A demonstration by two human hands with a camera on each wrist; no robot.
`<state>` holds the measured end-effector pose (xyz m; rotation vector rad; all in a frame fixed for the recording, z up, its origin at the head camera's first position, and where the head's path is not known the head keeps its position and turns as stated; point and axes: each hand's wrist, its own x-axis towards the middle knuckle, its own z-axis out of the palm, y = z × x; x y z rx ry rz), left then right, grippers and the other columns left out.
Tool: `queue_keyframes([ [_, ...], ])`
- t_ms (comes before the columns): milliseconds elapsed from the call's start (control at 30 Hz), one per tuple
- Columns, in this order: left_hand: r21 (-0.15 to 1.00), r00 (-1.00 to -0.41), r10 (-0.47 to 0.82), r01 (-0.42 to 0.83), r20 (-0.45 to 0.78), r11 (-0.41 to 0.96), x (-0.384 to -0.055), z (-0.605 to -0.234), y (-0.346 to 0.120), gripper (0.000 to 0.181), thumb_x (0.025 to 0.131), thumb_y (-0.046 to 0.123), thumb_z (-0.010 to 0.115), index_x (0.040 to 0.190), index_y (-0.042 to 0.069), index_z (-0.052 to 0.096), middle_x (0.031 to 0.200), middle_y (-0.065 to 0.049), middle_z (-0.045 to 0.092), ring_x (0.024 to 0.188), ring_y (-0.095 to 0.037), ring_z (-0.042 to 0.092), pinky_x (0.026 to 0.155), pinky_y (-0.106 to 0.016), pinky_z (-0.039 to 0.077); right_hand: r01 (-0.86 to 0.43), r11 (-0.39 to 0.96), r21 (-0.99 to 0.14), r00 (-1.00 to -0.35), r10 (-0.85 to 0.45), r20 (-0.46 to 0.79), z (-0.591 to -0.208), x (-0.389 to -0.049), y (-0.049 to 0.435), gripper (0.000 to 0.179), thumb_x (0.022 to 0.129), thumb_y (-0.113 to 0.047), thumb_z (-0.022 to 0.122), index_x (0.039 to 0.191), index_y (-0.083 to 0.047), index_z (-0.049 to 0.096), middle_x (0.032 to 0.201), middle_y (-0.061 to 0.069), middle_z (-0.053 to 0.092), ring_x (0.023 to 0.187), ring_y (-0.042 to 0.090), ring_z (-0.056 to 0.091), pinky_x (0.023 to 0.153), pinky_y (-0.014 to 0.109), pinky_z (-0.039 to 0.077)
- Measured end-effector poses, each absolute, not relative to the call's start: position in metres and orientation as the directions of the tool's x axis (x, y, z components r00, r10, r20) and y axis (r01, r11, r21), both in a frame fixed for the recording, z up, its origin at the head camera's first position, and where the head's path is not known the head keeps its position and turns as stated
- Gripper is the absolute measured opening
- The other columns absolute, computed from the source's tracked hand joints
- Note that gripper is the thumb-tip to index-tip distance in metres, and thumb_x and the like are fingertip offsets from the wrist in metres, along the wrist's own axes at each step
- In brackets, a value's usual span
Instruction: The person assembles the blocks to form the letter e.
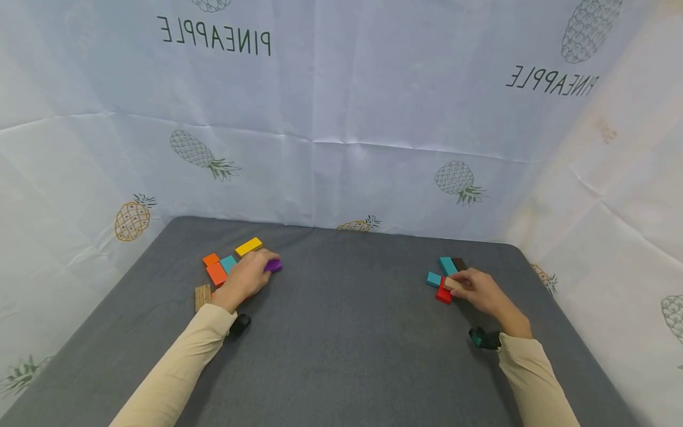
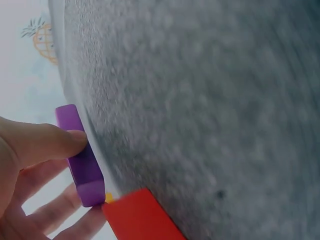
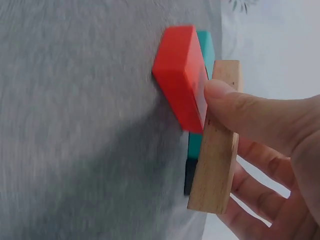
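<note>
My left hand pinches a purple block between thumb and fingers, at the left group of blocks. Close by it lie a yellow block, a teal block, orange blocks and a red block. On the right, my right hand holds a plain wooden block by its sides. Just beside that block is a red block, with a teal block and a dark brown block farther back. Part of the left group is hidden under my left hand.
A brown wood-grain block lies at the left group's near side; a small teal block lies at the right group's left. The grey cloth-covered table spreads between the groups. A pineapple-print curtain hangs behind.
</note>
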<state>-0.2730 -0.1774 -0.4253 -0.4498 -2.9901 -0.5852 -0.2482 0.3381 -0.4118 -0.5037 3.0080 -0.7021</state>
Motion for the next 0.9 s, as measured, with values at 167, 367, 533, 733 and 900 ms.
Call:
queue_keyframes([
  [167, 0.364, -0.947, 0.287, 0.322, 0.146, 0.874, -0.272, -0.426, -0.171, 0.037, 0.089, -0.005, 0.061, 0.126, -0.002, 0.065, 0.127, -0.022, 0.065, 0.118, -0.039, 0.060, 0.098, -0.055, 0.050, -0.337, 0.829, -0.447, -0.937, -0.342, 0.073, -0.412, -0.253, 0.324, 0.032, 0.092, -0.010, 0.069, 0.119, 0.005, 0.067, 0.109, 0.021, 0.065, 0.101, 0.040, 0.063, 0.084, 0.055, 0.054],
  [367, 0.358, -0.935, 0.308, 0.352, 0.175, 0.865, -0.274, -0.429, -0.161, 0.036, 0.089, -0.005, 0.060, 0.124, 0.000, 0.067, 0.127, -0.019, 0.066, 0.116, -0.039, 0.061, 0.099, -0.054, 0.050, -0.383, 0.817, -0.430, -0.921, -0.377, 0.104, -0.412, -0.262, 0.309, 0.031, 0.092, -0.011, 0.069, 0.118, 0.005, 0.068, 0.110, 0.020, 0.068, 0.104, 0.040, 0.063, 0.087, 0.056, 0.053],
  [533, 0.363, -0.934, 0.319, 0.357, 0.163, 0.861, -0.275, -0.430, -0.152, 0.036, 0.090, -0.004, 0.060, 0.125, 0.001, 0.067, 0.129, -0.017, 0.065, 0.118, -0.039, 0.060, 0.101, -0.055, 0.049, -0.419, 0.803, -0.423, -0.906, -0.402, 0.135, -0.413, -0.268, 0.297, 0.032, 0.091, -0.010, 0.070, 0.118, 0.007, 0.068, 0.109, 0.020, 0.069, 0.102, 0.039, 0.065, 0.088, 0.056, 0.053],
  [733, 0.378, -0.926, 0.340, 0.377, 0.165, 0.845, -0.276, -0.429, -0.141, 0.036, 0.091, -0.004, 0.060, 0.126, 0.003, 0.067, 0.130, -0.015, 0.065, 0.120, -0.038, 0.060, 0.101, -0.056, 0.048, -0.429, 0.798, -0.424, -0.902, -0.406, 0.148, -0.417, -0.272, 0.282, 0.032, 0.091, -0.010, 0.070, 0.120, 0.004, 0.068, 0.108, 0.019, 0.067, 0.101, 0.038, 0.064, 0.087, 0.054, 0.053],
  [900, 0.376, -0.924, 0.347, 0.383, 0.161, 0.844, -0.277, -0.429, -0.134, 0.036, 0.091, -0.004, 0.060, 0.126, 0.004, 0.067, 0.131, -0.014, 0.065, 0.120, -0.037, 0.059, 0.101, -0.055, 0.049, -0.446, 0.779, -0.441, -0.892, -0.430, 0.144, -0.418, -0.275, 0.268, 0.032, 0.092, -0.011, 0.069, 0.121, 0.003, 0.067, 0.108, 0.018, 0.066, 0.099, 0.036, 0.064, 0.087, 0.053, 0.053],
])
